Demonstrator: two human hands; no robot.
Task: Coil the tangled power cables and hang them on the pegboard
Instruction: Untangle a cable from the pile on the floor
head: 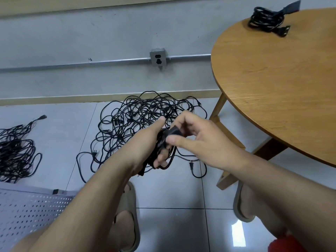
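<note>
My left hand (149, 140) grips a coil of black power cable (164, 158) with its fingers curled round the loops. My right hand (196, 137) pinches that cable's black plug end (173, 132) just above the coil. Behind the hands a big tangle of black cables (138, 115) lies on the floor by the wall. A second tangle (16, 151) lies at the far left. A white pegboard (27, 211) lies flat at the lower left. One finished coil with a strap (266, 20) rests on the round wooden table (272, 79).
A wall socket box (158, 57) on a metal conduit sits above the tangle. The table's wooden legs (229, 177) stand to the right of my hands. My feet in beige slippers (127, 215) are on the grey tiled floor.
</note>
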